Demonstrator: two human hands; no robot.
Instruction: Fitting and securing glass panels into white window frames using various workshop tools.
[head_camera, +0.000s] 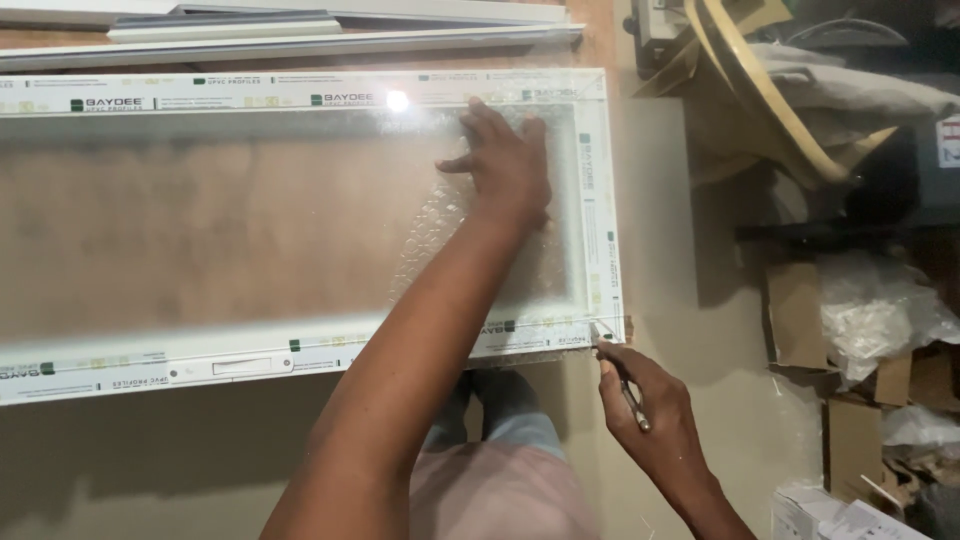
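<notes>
A white plastic window frame (300, 352) lies flat on a brown board, with a sheet of frosted patterned glass (470, 240) laid over it. My left hand (505, 160) presses flat on the glass near the frame's far right corner, fingers spread. My right hand (645, 410) grips a thin metal cutting tool (622, 380) like a pen. The tool's tip touches the glass edge at the frame's near right corner.
Long white profile strips (300, 35) lie beyond the frame. To the right sit a yellowish curved band (770, 100), crumpled plastic wrap (880, 310) and cardboard boxes (850, 440). My legs and feet show below the frame's near edge.
</notes>
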